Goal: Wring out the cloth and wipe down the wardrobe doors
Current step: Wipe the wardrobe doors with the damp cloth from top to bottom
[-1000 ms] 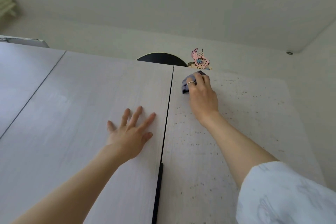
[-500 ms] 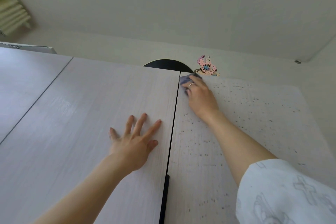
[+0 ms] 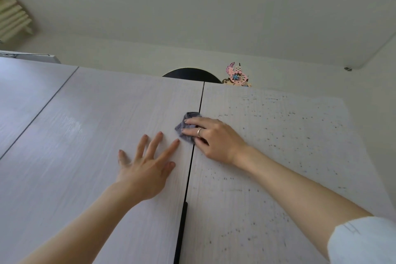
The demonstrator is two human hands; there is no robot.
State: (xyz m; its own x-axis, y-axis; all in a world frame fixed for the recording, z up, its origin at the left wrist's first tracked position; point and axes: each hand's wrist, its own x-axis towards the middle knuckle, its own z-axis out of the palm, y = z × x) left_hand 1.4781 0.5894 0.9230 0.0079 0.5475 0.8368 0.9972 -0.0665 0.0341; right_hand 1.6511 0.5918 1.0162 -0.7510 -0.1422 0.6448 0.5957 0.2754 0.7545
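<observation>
Fingers of our left hand (image 3: 143, 169) lie spread and flat against the left wardrobe door (image 3: 92, 135). Our right hand (image 3: 212, 137), wearing a ring (image 3: 199, 131), presses straight fingers onto the grey cloth (image 3: 186, 128), which straddles the dark seam (image 3: 192, 152) between the left door and the speckled right door (image 3: 267, 156). We see no legible writing.

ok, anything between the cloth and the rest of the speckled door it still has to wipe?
Nothing visible. The right hand presses the cloth at the gap between the doors; the speckled door is bare. The left hand lies flat on the other door.
</observation>
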